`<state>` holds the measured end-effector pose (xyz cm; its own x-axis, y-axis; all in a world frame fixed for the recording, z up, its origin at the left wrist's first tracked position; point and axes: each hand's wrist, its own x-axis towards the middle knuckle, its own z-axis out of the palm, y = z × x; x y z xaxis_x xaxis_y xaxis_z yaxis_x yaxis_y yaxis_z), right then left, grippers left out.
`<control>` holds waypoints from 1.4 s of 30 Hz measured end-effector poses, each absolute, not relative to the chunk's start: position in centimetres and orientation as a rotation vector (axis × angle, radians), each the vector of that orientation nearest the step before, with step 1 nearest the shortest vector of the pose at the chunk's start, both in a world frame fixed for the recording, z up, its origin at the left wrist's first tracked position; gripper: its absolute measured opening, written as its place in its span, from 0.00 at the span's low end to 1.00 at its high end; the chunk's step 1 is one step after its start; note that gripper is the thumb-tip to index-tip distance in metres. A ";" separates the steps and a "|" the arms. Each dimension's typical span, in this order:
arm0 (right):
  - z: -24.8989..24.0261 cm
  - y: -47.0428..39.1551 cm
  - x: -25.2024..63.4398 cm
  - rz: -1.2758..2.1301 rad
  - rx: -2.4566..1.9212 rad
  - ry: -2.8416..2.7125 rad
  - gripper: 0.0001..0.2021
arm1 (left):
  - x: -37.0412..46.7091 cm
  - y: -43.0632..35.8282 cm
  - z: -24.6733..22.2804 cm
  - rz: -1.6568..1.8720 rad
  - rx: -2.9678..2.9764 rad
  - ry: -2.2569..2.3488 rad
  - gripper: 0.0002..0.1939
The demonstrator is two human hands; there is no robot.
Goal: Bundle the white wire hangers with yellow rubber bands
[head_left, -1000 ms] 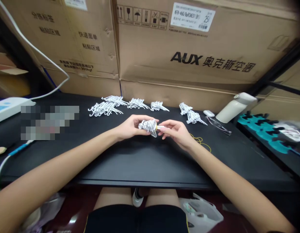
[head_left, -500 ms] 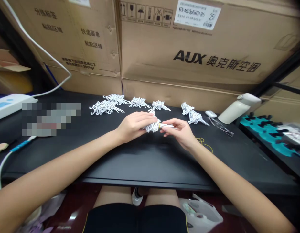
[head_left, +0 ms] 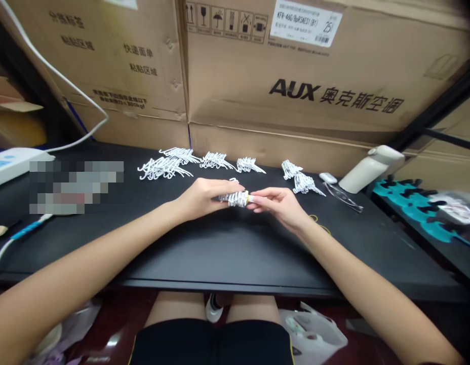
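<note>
Above the middle of the black table point(head_left: 220, 253), a bundle of white hooks point(head_left: 237, 198) is held between both hands. My left hand point(head_left: 202, 197) is closed round its hooked end, palm partly over it. At the straight ends, my right hand point(head_left: 278, 205) pinches with thumb and fingers, hiding the tips. A yellow rubber band shows around the bundle close to the right fingertips. More white hooks point(head_left: 164, 166) lie in a loose pile at the back left. Other bundles of white hooks point(head_left: 250, 165) rest along the back of the table.
Cardboard boxes point(head_left: 296, 66) stand along the back. At the right are a white bottle point(head_left: 367, 170), glasses point(head_left: 345, 197) and a teal rack point(head_left: 409, 210). Yellow rubber bands point(head_left: 320, 225) lie beside my right forearm. A white power strip point(head_left: 18, 162) sits at far left.
My right fingers have closed in over the straight ends, which stuck out past them before. My left hand has shifted slightly along the bundle. The view has moved a little.
</note>
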<state>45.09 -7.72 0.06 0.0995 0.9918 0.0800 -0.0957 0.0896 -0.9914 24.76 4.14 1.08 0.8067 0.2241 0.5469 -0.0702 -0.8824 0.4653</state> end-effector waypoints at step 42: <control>0.0 -8.0 43.5 0.814 -1.230 -1.164 0.14 | 26.4 2.5 1.2 0.434 1.058 0.521 0.19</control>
<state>43.47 -8.03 -0.01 0.2553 0.9414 0.2206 0.1152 0.1969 -0.9736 26.35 2.45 1.21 0.7989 0.5697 -0.1928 -0.0876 0.4274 0.8998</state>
